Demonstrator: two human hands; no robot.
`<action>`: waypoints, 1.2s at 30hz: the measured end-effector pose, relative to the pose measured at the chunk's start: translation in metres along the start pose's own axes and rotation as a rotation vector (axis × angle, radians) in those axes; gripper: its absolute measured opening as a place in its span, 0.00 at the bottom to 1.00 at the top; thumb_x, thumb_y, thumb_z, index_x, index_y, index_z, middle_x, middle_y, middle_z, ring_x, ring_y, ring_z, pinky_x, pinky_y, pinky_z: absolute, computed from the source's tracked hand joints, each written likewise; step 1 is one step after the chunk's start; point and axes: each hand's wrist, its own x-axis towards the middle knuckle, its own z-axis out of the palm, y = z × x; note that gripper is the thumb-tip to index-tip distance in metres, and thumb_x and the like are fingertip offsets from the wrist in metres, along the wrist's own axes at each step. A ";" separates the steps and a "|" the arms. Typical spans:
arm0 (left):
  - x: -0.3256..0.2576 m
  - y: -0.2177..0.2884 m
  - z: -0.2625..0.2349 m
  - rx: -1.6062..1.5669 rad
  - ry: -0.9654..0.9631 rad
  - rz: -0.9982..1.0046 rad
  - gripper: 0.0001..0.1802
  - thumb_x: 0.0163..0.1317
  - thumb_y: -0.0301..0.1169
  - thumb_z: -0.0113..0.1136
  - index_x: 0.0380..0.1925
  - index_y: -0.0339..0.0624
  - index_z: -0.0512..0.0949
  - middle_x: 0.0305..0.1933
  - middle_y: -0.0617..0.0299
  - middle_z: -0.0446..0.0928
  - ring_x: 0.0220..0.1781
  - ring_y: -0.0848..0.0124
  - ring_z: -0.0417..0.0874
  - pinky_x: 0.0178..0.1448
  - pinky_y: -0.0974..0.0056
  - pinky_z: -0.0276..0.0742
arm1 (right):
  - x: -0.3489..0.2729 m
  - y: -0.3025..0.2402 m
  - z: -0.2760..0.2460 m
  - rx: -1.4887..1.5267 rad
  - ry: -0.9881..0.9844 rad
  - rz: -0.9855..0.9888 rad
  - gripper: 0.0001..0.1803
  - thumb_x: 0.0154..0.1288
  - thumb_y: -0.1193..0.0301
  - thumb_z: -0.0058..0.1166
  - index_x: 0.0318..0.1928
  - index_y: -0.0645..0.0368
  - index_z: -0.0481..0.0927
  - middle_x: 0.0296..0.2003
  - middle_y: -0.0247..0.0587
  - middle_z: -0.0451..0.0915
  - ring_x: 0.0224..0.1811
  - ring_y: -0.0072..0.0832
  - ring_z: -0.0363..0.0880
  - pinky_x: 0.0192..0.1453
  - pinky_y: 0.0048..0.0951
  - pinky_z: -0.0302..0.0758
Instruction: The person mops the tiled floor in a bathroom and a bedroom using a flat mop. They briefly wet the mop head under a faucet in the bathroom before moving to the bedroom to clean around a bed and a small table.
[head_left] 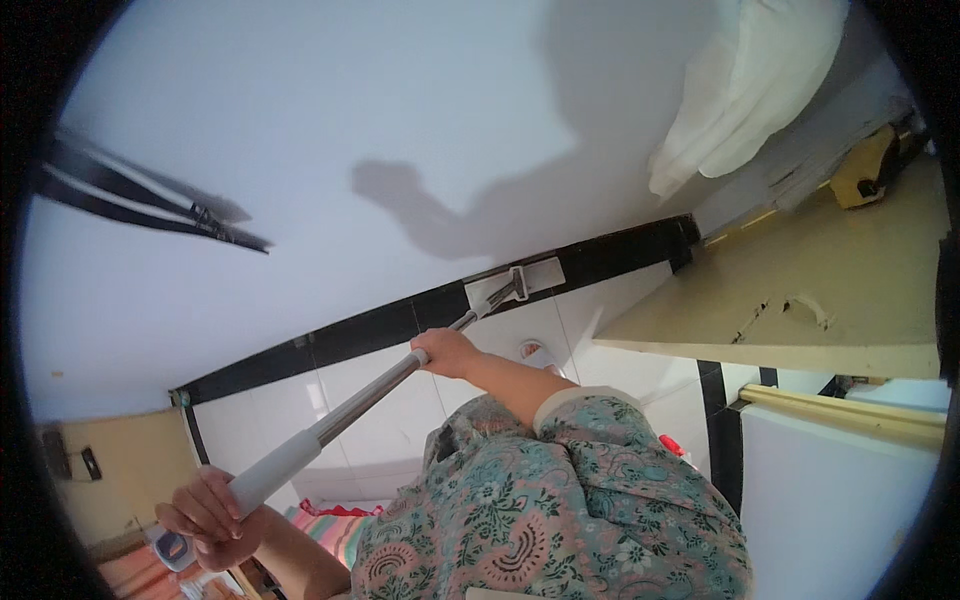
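A long flat mop with a metal pole (370, 400) slants across the view from lower left up toward the middle. My left hand (215, 515) is closed around the white grip at the pole's near end. Farther along, my right hand (447, 353) wraps around the pole just past a white collar. The flat white mop head (540, 274) lies against the black border strip (370, 324) along the base of the pale wall (250, 290). Its grey joint with a white bracket shows on top of the head.
Dark straps or cables (160, 205) hang at the left. A white cloth (755, 90) hangs at upper right, near a yellow object (865, 168) by a cream panel (790, 285). White tiles (380, 400) adjoin the border. A striped cloth (340, 530) lies below, partly hidden by my patterned garment.
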 end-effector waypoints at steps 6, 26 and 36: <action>0.019 -0.036 -0.026 0.005 -0.002 -0.129 0.13 0.49 0.25 0.57 0.20 0.48 0.61 0.12 0.69 0.61 0.11 0.81 0.64 0.24 0.74 0.66 | 0.019 0.035 -0.011 0.004 0.101 0.025 0.09 0.48 0.63 0.57 0.28 0.52 0.73 0.29 0.40 0.75 0.38 0.42 0.74 0.39 0.45 0.70; -0.008 -0.270 0.123 -0.002 -0.636 -0.493 0.07 0.56 0.25 0.54 0.28 0.43 0.65 0.30 0.51 0.78 0.41 0.60 0.79 0.62 0.48 0.62 | -0.085 0.289 -0.181 -0.123 0.632 0.439 0.06 0.52 0.75 0.52 0.33 0.57 0.73 0.37 0.45 0.73 0.43 0.45 0.71 0.45 0.40 0.70; 0.048 -0.263 0.132 -0.025 -0.845 -0.597 0.07 0.42 0.17 0.55 0.18 0.41 0.71 0.21 0.58 0.76 0.30 0.62 0.80 0.58 0.50 0.67 | -0.067 0.256 -0.171 -0.050 0.724 0.591 0.09 0.52 0.68 0.56 0.33 0.58 0.73 0.36 0.45 0.73 0.42 0.43 0.71 0.46 0.38 0.69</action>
